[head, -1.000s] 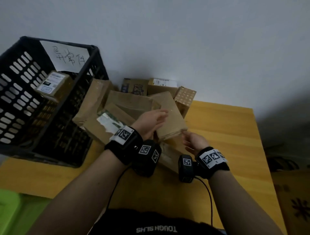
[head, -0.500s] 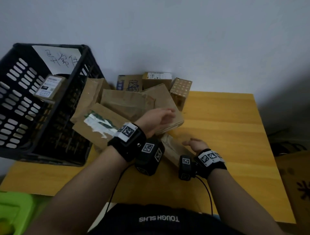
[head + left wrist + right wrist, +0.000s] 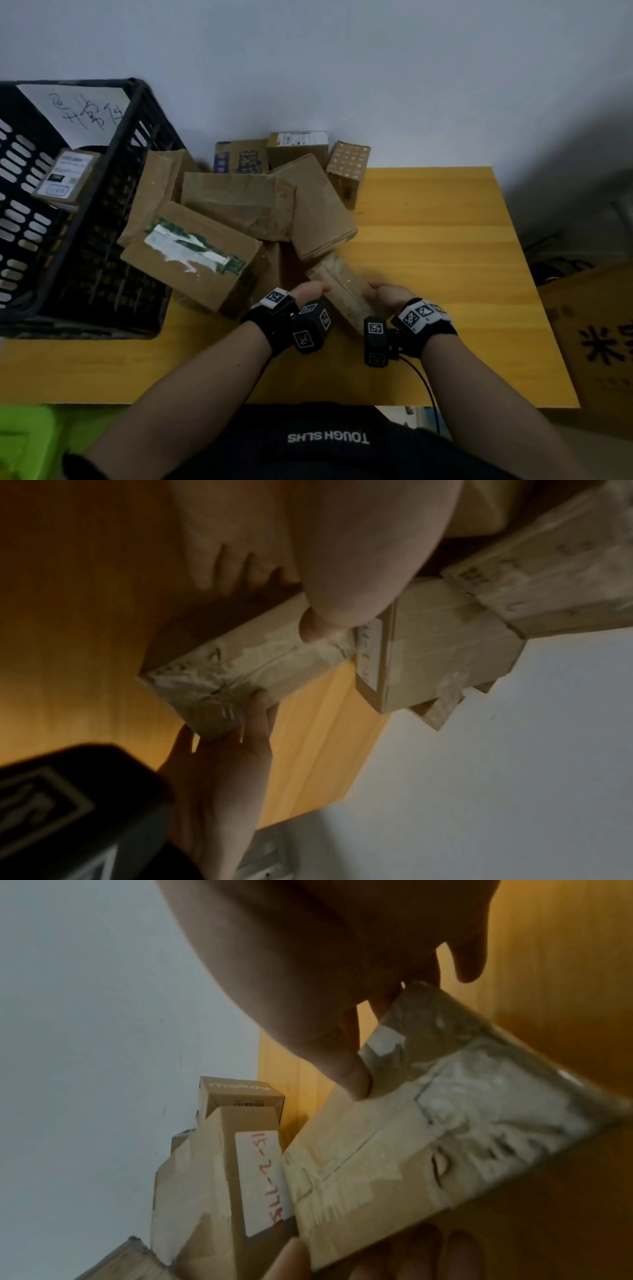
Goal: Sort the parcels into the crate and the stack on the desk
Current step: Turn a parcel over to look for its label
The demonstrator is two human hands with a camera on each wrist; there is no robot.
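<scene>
A long taped cardboard parcel point(image 3: 342, 287) lies slanted at the near edge of the pile, and I hold it with both hands. My left hand point(image 3: 313, 291) grips its left side, thumb point(image 3: 315, 626) on the top face and fingers point(image 3: 240, 572) on the far side. My right hand point(image 3: 380, 293) clasps the near right end, its thumb point(image 3: 349, 1074) pressing the taped face of the parcel point(image 3: 445, 1123). The black crate point(image 3: 113, 192) stands at the left with a small labelled box point(image 3: 65, 178) inside. Several brown parcels point(image 3: 239, 202) are heaped between the crate and the wall.
The yellow wooden desk point(image 3: 428, 267) stretches bare to the right of the pile. A box with a white handwritten label point(image 3: 257, 1177) leans just behind the held parcel. A large carton point(image 3: 596, 335) stands off the desk's right edge, and something green point(image 3: 24, 442) sits low left.
My left hand has left the flat parcel on top of the pile and come back toward me onto the long parcel. My right hand has closed on that parcel's near end.
</scene>
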